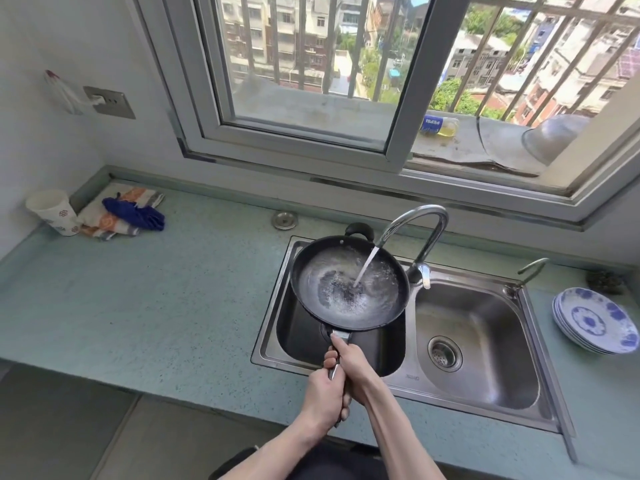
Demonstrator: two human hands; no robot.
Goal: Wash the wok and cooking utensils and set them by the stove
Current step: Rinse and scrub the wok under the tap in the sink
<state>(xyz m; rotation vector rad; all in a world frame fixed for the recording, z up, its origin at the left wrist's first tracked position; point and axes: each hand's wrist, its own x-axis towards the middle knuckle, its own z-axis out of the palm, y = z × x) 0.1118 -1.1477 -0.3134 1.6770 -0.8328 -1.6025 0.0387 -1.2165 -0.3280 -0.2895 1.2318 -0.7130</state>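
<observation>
Left of the sink (pixel 540 372), a paper cup (pixel 52 210) and folded cloths (pixel 119 214); right, stacked blue-patterned plates (pixel 594 320).

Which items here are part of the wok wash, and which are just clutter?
In use:
- wok, held over the left sink basin
- left hand and right hand, both on its handle
- faucet, running into the wok

Lying about:
- stacked plates
- paper cup
- cloths
- Pepsi bottle on the sill
- scouring pad
</observation>
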